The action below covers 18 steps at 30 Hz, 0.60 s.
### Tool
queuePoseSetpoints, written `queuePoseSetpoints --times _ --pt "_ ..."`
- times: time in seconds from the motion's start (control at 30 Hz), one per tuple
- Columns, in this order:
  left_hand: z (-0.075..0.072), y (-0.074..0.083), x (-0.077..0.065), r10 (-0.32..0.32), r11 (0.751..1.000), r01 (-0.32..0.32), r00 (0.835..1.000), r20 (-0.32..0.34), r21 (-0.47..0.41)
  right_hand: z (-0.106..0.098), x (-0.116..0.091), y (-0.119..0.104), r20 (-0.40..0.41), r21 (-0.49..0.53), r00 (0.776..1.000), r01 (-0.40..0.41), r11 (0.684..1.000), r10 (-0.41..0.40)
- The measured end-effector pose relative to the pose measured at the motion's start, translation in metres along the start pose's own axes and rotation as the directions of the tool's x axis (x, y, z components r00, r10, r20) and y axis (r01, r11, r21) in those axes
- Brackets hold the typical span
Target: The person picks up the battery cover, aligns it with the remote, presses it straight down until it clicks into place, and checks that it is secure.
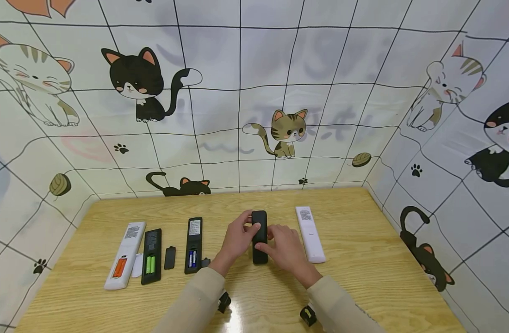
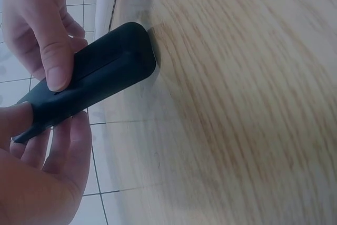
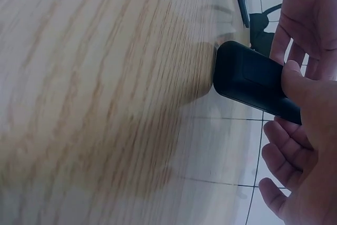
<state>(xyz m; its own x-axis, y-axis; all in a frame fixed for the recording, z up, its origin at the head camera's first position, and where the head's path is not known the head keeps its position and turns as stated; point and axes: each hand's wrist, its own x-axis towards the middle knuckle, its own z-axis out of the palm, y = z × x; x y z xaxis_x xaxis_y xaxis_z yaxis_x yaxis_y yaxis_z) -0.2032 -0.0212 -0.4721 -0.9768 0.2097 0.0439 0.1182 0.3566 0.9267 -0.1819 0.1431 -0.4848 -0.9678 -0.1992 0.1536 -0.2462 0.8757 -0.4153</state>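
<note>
A black remote control (image 1: 260, 237) is held with its back face up, between both hands over the wooden table. My left hand (image 1: 237, 238) grips its far part, thumb on top and fingers along the side and underneath. The right hand (image 1: 286, 249) has its thumb lying on the battery cover area of the remote, nearer to me. In the left wrist view, the right thumb (image 2: 58, 72) presses flat on the back of the remote (image 2: 105, 72). Curled fingers of the right hand (image 3: 308, 146) show below the remote (image 3: 253, 75) in the right wrist view.
To the left lie a white remote (image 1: 131, 240) with orange batteries, a black one (image 1: 152, 245) with green batteries, and another black one (image 1: 194, 238) with blue batteries. A loose black cover (image 1: 170, 257) lies among them. A white remote (image 1: 310, 236) lies right of the hands.
</note>
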Motion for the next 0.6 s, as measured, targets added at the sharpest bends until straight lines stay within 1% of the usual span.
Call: queuePoseSetpoints --times 0.13,0.3,0.43,0.6 --pt "0.0009 -0.0008 0.0004 0.007 1.000 -0.007 1.000 -0.012 0.019 -0.0011 0.0006 -0.0008 0.003 0.012 1.000 -0.001 1.000 0.001" --pt "0.0016 -0.0013 0.0006 0.017 0.999 -0.016 1.000 -0.026 0.038 -0.0028 0.0008 -0.0012 -0.001 0.009 1.000 0.018 1.000 -0.018" --pt "0.0016 -0.0015 0.0001 0.023 0.999 -0.021 0.999 -0.028 0.049 -0.0032 0.0009 -0.0006 -0.007 0.021 0.999 0.032 0.999 -0.032" --pt "0.0017 -0.0012 -0.0007 0.022 0.998 -0.021 0.999 -0.032 0.060 -0.0027 0.0011 0.0000 -0.003 0.023 1.000 0.030 0.999 -0.030"
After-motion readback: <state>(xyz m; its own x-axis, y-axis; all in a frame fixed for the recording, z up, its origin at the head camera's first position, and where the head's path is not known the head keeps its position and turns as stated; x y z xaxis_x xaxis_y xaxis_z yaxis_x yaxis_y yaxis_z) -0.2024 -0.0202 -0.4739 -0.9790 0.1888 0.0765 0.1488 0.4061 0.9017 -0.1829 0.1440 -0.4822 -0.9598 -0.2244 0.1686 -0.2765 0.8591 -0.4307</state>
